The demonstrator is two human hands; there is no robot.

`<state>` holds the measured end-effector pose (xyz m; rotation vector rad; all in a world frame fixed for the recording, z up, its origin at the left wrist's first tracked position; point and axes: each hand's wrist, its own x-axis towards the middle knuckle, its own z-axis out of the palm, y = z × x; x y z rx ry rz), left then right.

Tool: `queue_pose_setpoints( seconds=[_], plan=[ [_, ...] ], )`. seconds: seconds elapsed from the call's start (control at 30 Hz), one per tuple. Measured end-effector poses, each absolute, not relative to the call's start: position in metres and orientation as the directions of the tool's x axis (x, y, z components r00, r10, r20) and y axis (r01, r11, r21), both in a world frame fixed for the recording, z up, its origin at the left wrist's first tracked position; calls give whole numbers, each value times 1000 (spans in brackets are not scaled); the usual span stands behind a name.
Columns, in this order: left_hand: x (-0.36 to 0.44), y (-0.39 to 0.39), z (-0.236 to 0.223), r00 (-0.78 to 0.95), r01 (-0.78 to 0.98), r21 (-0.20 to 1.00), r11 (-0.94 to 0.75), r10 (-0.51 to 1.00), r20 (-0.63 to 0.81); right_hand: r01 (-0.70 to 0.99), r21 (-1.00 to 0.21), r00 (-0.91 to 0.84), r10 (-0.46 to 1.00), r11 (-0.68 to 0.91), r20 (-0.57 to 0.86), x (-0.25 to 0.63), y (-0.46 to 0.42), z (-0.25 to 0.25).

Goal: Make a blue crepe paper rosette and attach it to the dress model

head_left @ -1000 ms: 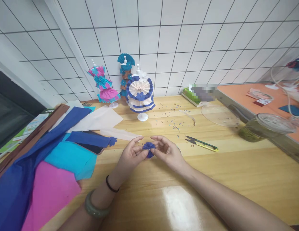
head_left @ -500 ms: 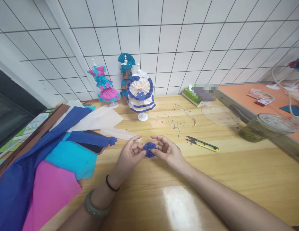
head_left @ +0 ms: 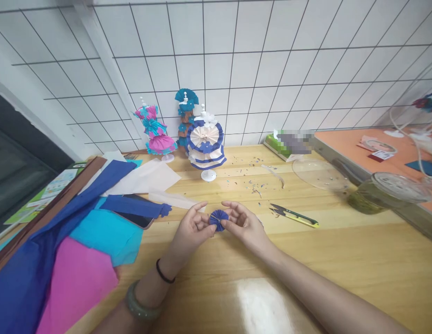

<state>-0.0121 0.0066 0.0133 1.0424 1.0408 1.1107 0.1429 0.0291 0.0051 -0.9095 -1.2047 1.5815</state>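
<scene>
Both my hands pinch a small pleated blue paper rosette (head_left: 217,220) just above the wooden table (head_left: 306,260). My left hand (head_left: 191,229) grips its left edge with thumb and fingers. My right hand (head_left: 244,223) holds the right edge the same way. A dark band and a green bangle sit on my left wrist.
Sheets of blue, cyan, pink and white crepe paper (head_left: 73,241) cover the left, with a phone (head_left: 137,218) partly under them. Three paper-dress mannequins (head_left: 204,148) stand by the tiled wall. Yellow-handled snips (head_left: 294,215), a clear lid (head_left: 318,174) and a jar (head_left: 383,192) lie to the right.
The camera tilted slightly, so everything sits a little lower in view. My hands keep pinching the rosette with small finger shifts; it looks more rounded now.
</scene>
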Motion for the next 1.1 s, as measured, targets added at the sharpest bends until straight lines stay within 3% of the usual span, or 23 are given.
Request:
queue_pose_setpoints(
  seconds=[0.57,1.1],
  plan=[
    [-14,9,10,84,-160,984,82,994,-69,-280,-939,-351,932,-200,-94,145,30,2],
    [-11,7,8,123,-167,982,88,990,-67,-230,-964,-307,950,-130,-55,141,27,3]
  ],
)
